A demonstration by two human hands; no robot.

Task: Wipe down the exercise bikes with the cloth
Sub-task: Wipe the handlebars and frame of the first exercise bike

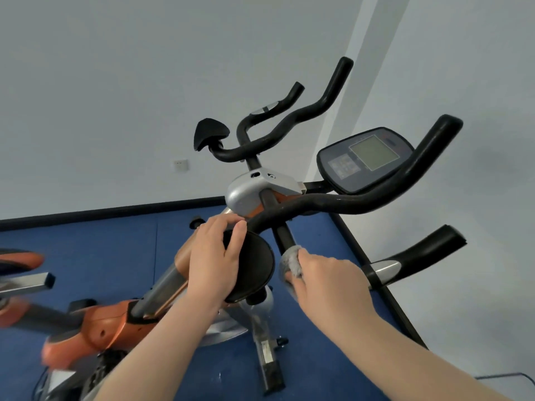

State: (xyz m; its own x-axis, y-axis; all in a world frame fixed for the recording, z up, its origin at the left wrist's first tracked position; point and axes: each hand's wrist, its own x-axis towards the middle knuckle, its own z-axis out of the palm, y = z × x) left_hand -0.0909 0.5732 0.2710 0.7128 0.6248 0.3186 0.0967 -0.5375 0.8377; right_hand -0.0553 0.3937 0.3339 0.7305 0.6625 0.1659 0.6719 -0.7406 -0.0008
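Grey cloth [291, 261], 1 only, is pressing on black post [282, 235], R hand [327, 282] clenching it. L hand [214, 256] is gripping round pad [257, 267]. Orange bikes [110, 322]: 2 at least. Console [364, 157] text unreadable.

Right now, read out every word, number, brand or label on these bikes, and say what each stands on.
No text can be read.
On the console: markings too blurred; its screen shows no digits.
On the sticker on the lower post: too small and blurred.
On the cloth and the round black pad: no print shows.
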